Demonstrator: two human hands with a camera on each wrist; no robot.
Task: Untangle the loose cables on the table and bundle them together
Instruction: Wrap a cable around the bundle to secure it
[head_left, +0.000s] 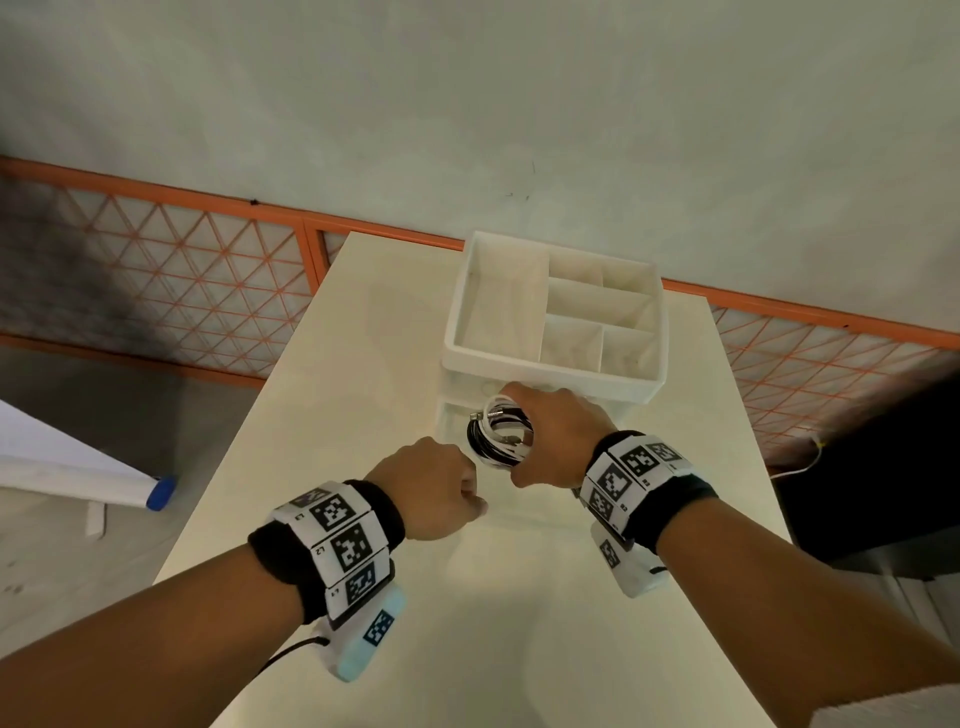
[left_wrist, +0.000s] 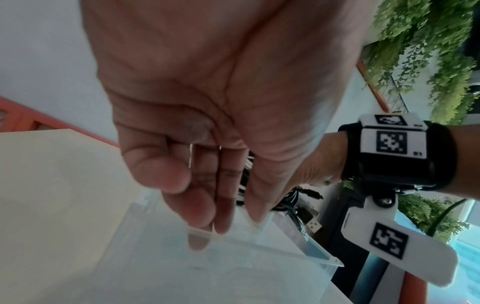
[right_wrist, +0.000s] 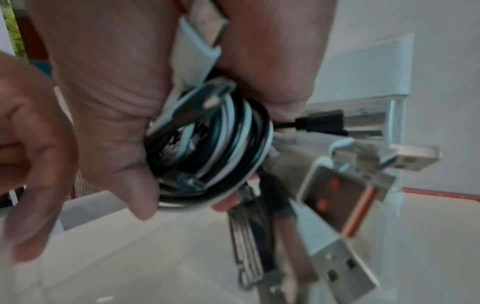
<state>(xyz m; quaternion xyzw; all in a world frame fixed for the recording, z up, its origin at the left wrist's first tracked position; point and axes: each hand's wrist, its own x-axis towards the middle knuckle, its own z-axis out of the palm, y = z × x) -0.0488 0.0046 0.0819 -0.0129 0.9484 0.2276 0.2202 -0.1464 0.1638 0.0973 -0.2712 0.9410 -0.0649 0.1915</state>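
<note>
A coiled bundle of black and white cables (head_left: 500, 436) sits in my right hand (head_left: 519, 441), whose fingers and thumb wrap around it just in front of the white organizer (head_left: 550, 375). In the right wrist view the coil (right_wrist: 215, 148) is gripped tight, and several USB plugs (right_wrist: 337, 205) hang loose below it. My left hand (head_left: 467, 500) is curled beside it, lower left. In the left wrist view its fingertips (left_wrist: 205, 224) hook over the front rim of a clear plastic drawer (left_wrist: 272, 250), with the cables (left_wrist: 306, 205) just behind.
The organizer has several open compartments on top and stands at the far end of the cream table (head_left: 363, 364). An orange lattice fence (head_left: 208, 270) runs behind. A white roll with a blue cap (head_left: 161, 491) lies off the table's left, and a dark object (head_left: 883, 467) off its right.
</note>
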